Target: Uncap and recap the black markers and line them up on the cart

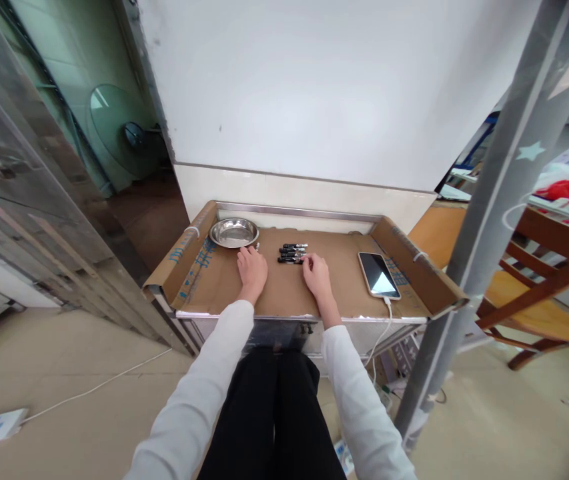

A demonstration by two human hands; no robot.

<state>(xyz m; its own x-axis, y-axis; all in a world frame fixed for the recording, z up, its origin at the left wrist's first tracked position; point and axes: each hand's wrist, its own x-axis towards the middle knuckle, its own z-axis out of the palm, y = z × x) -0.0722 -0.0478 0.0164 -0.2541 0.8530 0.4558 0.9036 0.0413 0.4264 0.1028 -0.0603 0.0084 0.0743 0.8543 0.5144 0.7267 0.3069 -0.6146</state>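
Several short black pens (291, 253) with silvery-white ends lie side by side in a row on the brown cardboard (279, 293). My right hand (317, 273) is at their right end, its fingers closed on the end of the nearest pen. My left hand (253, 268) rests on the cardboard just in front of a round, shallow steel dish (234, 233). Its fingers are curled, and a small light bit shows beside the fingertips. What those fingers hold, if anything, is hidden.
A phone (379, 275) with a white charging cable (388, 312) lies to the right. Raised cardboard flaps border the work surface on both sides. A grey metal post (484, 213) and a wooden chair (539, 293) stand at the right, a metal door (29, 167) at the left.
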